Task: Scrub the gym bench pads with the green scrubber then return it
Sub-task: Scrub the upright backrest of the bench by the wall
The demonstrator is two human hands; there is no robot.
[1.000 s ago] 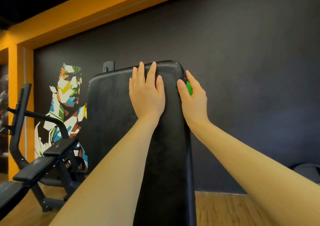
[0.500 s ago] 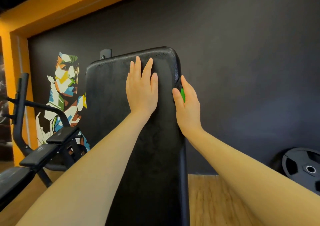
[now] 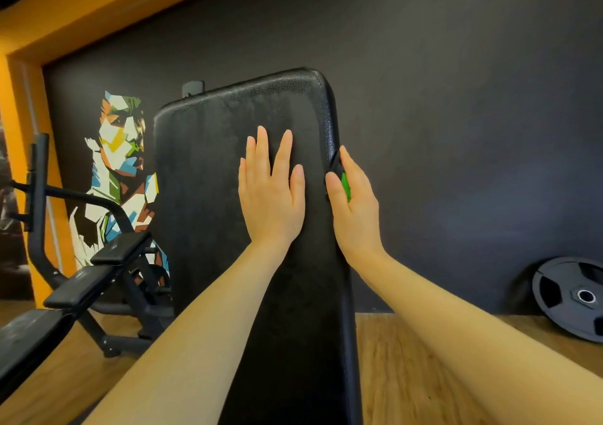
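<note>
— Both hands sit lower on the bench pad (image 3: 208,196) than a second ago: then the fingertips of the left hand (image 3: 270,193) reached the pad's top edge, now a wide strip of black pad shows above them. A weight plate (image 3: 574,297) has also come into the lower right of the frame.

— How is the left hand placed?

— Flat on the pad's face, palm down, fingers straight and slightly spread, holding nothing. It lies a little right of the frame's centre.

— And the right hand (image 3: 355,203)?

— It is on the pad's right edge, thumb on the front side and fingers wrapped round behind, pinching the green scrubber (image 3: 345,185) against that edge. Only a thin green sliver shows between thumb and fingers, with a dark piece just above it.

— Where is the pad itself?

— It rises steeply through the middle of the frame, its rounded top in the upper centre, its surface worn and speckled.

— What else is around?

— At the lower left stands another bench (image 3: 81,287) with black pads on a dark frame. Behind it, on the dark wall, is a many-coloured mural (image 3: 114,170) of a figure. An orange beam (image 3: 81,10) crosses the upper left. The weight plate leans against the wall on the wooden floor (image 3: 408,375).
</note>
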